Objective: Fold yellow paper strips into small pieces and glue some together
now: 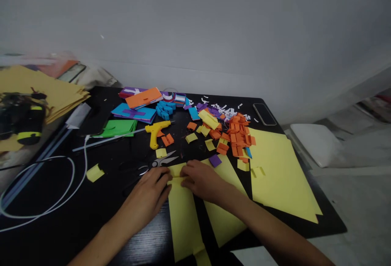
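Observation:
A long yellow paper strip (pixel 185 221) runs toward me on the black table, with a crosswise fold near its far end. My left hand (pixel 154 188) is closed on the strip's left edge at that fold. On the opposite edge, my right hand (pixel 203 179) also grips it, fingers bent. Scissors (pixel 163 161) lie with blades apart just beyond my left hand, their handles partly hidden in the dark. Under my right forearm is a wider yellow sheet (pixel 224 211). A small purple paper piece (pixel 215 160) rests at its far end.
A yellow glue gun (pixel 155 131) lies beyond the scissors. Orange folded pieces (pixel 240 135) are heaped at right, near yellow sheets (pixel 281 172) and a phone (pixel 264 114). Colored paper stacks (pixel 134 112) sit at the back. A white cable (pixel 73 176) loops at left.

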Demonstrator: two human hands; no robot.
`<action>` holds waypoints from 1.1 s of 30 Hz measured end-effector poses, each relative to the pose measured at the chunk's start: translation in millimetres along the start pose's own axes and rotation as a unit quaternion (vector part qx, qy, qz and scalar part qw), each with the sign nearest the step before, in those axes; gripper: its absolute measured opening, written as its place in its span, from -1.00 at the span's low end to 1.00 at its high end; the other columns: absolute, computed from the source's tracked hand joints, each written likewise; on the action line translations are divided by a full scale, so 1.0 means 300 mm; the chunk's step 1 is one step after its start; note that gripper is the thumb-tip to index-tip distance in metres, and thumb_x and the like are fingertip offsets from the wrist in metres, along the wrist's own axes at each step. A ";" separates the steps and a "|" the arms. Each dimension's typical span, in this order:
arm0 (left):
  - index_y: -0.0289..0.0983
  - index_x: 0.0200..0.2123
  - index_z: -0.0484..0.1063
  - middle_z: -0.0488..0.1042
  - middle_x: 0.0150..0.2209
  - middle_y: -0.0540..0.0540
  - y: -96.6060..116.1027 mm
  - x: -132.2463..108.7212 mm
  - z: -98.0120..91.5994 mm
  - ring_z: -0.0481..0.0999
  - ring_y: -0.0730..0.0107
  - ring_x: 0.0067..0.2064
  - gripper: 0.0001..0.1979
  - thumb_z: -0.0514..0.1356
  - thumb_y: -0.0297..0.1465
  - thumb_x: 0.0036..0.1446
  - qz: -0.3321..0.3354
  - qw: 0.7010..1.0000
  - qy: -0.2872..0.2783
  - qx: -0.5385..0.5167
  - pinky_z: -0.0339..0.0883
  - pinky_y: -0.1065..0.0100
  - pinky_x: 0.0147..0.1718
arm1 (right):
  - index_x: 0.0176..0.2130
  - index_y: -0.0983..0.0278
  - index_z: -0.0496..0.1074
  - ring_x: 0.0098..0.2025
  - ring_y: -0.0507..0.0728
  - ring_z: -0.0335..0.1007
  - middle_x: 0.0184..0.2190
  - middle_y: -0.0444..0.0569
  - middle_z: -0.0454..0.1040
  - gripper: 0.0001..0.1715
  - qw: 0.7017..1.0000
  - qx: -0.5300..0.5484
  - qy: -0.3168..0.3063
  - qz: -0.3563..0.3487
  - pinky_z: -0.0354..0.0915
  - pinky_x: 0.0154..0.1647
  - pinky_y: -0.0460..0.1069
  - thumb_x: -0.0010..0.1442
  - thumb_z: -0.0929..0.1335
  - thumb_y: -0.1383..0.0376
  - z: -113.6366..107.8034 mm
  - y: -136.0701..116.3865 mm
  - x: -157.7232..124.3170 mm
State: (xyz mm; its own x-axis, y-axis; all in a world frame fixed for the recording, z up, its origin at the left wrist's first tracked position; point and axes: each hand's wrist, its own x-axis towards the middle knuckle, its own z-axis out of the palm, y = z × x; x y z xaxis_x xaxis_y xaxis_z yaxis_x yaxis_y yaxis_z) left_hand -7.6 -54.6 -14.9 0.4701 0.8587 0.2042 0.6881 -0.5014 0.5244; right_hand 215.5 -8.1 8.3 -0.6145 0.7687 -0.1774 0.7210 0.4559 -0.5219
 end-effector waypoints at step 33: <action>-0.26 -0.19 0.51 0.63 -0.20 -0.30 -0.157 0.220 -0.251 0.61 -0.10 -0.18 -0.49 -0.03 0.01 0.31 -0.303 0.941 -0.035 0.149 0.34 0.13 -0.24 | -0.11 0.26 0.42 -0.16 0.10 0.49 -0.15 -0.03 0.60 -0.87 0.973 0.087 0.212 -0.031 0.31 -0.13 -0.04 0.33 0.40 0.41 -0.059 0.042 0.286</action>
State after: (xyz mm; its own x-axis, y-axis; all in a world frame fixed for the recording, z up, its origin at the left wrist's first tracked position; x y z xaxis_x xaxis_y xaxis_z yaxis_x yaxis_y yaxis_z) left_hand -50.7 33.7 36.1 -0.0304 0.9926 -0.1177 0.9606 0.0616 0.2709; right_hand 177.5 71.6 1.4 -0.4417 0.8746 0.2000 0.5991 0.4535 -0.6598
